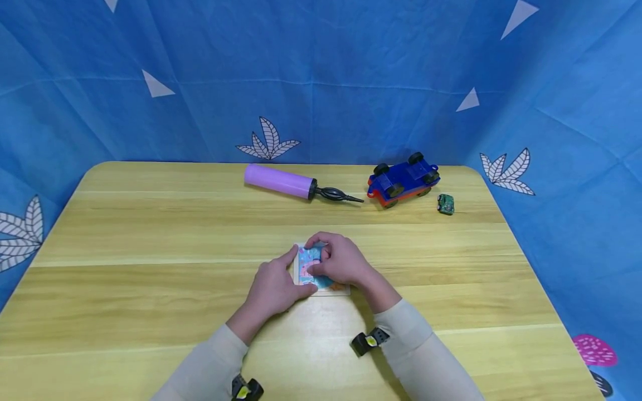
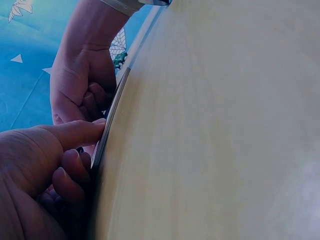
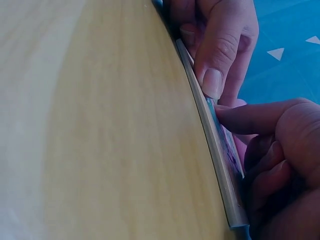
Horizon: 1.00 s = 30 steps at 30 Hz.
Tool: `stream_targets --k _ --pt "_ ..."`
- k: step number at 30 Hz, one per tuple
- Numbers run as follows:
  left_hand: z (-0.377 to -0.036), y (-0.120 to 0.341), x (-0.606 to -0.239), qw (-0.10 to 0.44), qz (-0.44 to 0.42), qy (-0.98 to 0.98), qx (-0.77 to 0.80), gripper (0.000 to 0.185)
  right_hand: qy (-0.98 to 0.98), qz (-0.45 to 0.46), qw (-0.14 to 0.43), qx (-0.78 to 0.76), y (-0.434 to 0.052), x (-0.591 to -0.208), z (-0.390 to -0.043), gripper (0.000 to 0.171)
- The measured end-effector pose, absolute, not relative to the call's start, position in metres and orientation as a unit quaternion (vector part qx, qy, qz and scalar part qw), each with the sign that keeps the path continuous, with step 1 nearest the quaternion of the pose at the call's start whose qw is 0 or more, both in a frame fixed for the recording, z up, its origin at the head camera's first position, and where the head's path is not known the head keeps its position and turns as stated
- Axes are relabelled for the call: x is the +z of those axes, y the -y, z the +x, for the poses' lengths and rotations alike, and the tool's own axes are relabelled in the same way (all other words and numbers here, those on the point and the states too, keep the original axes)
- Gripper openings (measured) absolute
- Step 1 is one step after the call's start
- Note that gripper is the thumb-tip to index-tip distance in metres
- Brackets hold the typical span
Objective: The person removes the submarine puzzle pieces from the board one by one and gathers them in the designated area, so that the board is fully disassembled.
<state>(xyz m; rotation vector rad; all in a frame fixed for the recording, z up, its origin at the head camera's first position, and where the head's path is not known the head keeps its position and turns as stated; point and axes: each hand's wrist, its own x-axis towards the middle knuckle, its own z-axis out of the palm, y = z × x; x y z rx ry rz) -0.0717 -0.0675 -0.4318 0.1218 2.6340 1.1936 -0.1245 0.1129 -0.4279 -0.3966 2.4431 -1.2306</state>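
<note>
A small jigsaw puzzle (image 1: 303, 273) with a pale wooden border and a blue and pink cartoon picture lies flat on the table. My left hand (image 1: 275, 284) holds its left side, forefinger at the far left corner and thumb on the near edge. From the right, my right hand (image 1: 343, 260) reaches over the picture, its thumb and bent forefinger pinching at a puzzle piece there; the hand covers much of the right half. Seen edge-on in the right wrist view, the puzzle's border (image 3: 215, 145) lies along both thumbs.
A purple balloon pump (image 1: 278, 181) with a black nozzle lies at the back. To its right, a blue and red toy truck (image 1: 405, 178) is upside down, wheels upward. Beside the truck is a small green toy car (image 1: 445, 204). Blue printed cloth (image 1: 321, 72) hangs behind the table.
</note>
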Motion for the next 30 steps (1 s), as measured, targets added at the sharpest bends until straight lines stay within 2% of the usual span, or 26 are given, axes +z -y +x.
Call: stream_targets --k 4,9,23,30 --pt "-0.0718 0.0679 -0.4322 0.123 0.042 -0.904 0.408 0.097 -0.87 -0.14 0.179 -0.437 -0.1127 -0.4295 -0.1235 0.03" --pt "-0.0723 0.068 -0.4323 0.126 0.042 -0.904 0.407 0.098 -0.872 -0.133 0.173 -0.438 -0.1132 -0.4287 -0.123 0.041" --pt "-0.0726 0.068 -0.434 0.121 0.048 -0.906 0.403 0.098 -0.891 -0.16 0.155 -0.396 -0.1131 -0.4278 -0.1249 0.036" --pt "-0.073 0.068 -0.4338 0.125 0.047 -0.903 0.409 0.098 -0.883 -0.15 0.173 -0.41 -0.1134 -0.427 -0.126 0.034"
